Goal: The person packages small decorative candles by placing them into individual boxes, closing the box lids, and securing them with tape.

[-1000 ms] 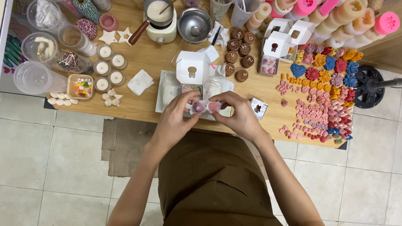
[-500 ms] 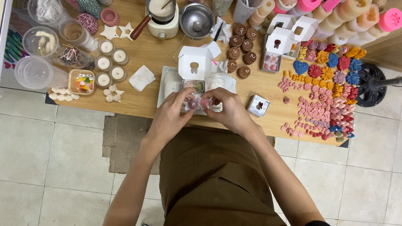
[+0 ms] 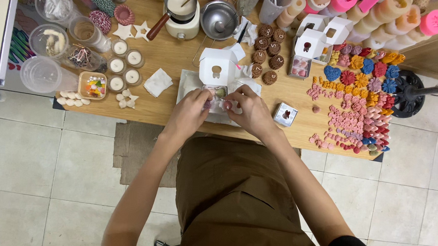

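Head view: small pink round wax pieces (image 3: 223,105) pinched between left hand (image 3: 189,114) and right hand (image 3: 251,114), fingers closed on them, just below open white cardboard box (image 3: 216,71) on wooden tabletop (image 3: 160,110). Pieces side by side, left to right; facing unclear.

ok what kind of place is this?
Probably a home candle or wax-craft bench: a wooden table with a pot of white wax on a small warmer, tealight candles, rows of coloured wax flowers and small white gift boxes.
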